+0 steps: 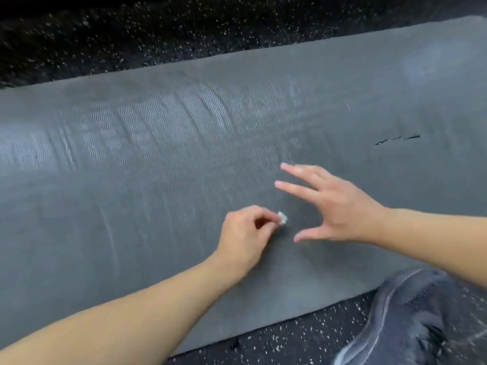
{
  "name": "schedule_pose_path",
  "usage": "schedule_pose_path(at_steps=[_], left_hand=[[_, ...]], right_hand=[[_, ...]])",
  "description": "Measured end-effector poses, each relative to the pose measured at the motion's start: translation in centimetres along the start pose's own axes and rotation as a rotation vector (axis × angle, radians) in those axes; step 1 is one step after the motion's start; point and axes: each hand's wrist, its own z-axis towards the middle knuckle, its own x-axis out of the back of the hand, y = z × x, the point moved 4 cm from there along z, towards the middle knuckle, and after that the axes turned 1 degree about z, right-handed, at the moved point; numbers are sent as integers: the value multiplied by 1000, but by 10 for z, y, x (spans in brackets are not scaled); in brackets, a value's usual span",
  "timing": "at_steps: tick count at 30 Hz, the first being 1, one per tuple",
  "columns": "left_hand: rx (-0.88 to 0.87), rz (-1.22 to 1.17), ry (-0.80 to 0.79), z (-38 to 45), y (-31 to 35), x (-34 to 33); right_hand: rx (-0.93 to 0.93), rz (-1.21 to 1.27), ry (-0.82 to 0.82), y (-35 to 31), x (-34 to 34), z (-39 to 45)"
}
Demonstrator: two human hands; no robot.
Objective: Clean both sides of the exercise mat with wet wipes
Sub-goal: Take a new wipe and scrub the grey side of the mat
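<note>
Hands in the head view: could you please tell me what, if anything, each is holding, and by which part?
The left hand pinches a small whitish scrap by its edge at the fingertips. The right hand is spread open, holding nothing.

The exercise mat (184, 159) is a flat dark grey with a faint bluish cast, and a fine wavy ribbed pattern runs in paler, shiny bands across its far half, brightest toward its left end. A few short black slits mark the mat toward its right end. The floor (131, 35) beyond the mat's far edge and along its near edge is black, flecked all over with small white and cream speckles. The scrap (282, 218) pinched over the mat's middle is pale white-grey. At the mat's near right corner, the clothed knee (421, 320) is dark grey with lighter seams.
</note>
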Motion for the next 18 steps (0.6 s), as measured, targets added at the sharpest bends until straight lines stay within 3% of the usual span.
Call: schedule_pose_path(at_steps=[4,7,12,18], left_hand=[[161,-104,485,154,-3,122],[207,17,632,246,-13,185],[382,349,625,305,-38,165],[95,432,314,228,-2,66]], right_hand=[[-361,-112,-346,78,43,95],[-510,-69,-458,94,35,125],[-476,-24,-475,111,19,126],[-420,-19,-524,118,22,129]])
